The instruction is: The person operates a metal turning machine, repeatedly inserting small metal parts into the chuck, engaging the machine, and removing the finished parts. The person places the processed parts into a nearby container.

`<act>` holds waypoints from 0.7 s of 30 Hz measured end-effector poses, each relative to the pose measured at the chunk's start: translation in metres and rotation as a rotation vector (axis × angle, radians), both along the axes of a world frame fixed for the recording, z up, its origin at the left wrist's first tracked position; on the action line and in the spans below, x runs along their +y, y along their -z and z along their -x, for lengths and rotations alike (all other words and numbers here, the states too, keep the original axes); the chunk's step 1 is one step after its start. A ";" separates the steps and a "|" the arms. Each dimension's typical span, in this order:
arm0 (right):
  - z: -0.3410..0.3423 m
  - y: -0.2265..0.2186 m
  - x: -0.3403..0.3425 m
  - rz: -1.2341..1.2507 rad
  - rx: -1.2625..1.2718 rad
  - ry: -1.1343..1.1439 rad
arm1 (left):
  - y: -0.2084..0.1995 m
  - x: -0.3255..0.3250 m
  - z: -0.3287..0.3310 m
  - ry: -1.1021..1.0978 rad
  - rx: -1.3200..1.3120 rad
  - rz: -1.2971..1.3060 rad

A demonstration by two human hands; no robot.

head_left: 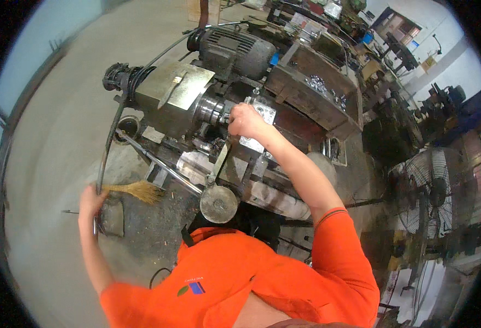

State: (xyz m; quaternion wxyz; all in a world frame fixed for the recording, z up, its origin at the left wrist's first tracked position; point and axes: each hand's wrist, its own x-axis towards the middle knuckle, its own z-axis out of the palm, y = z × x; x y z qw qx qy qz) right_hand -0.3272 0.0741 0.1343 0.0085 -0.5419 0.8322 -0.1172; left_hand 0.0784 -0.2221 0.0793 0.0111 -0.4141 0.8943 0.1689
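Observation:
On the left, my left hand (91, 201) is wrapped round a long dark lever (108, 145) that slants up to the left end of the machine. My right hand (244, 120) reaches over the machine to the right of its round steel chuck (211, 109). Its fingers are closed near the chuck's face, and what they hold is hidden behind them. A pale metal block (264, 113) sits just beyond that hand. Below it, a flat bar handle (222, 159) leads down to a round metal disc (218, 204) in front of my body.
A flat tool (172, 90) lies on the metal cover (194, 79). Behind stand a ribbed motor (238, 52) and a steel bin (311, 90) with metal pieces inside. A straw brush (142, 191) is near my left hand; a caged fan (435, 191) stands at right.

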 end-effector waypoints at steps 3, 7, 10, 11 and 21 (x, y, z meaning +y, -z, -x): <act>0.005 0.014 -0.015 -0.004 -0.076 0.092 | 0.022 0.010 -0.016 -0.061 0.125 0.070; 0.005 0.023 -0.021 0.045 -0.195 0.198 | 0.016 0.014 -0.011 -0.179 0.112 -0.042; -0.003 0.013 -0.024 0.112 -0.353 0.209 | 0.027 0.011 -0.015 -0.146 0.150 0.043; -0.003 0.011 -0.028 0.111 -0.382 0.219 | 0.029 0.009 -0.016 -0.127 0.149 0.069; -0.009 0.007 -0.034 0.199 -0.193 0.203 | 0.025 -0.014 -0.005 -0.160 -0.125 0.204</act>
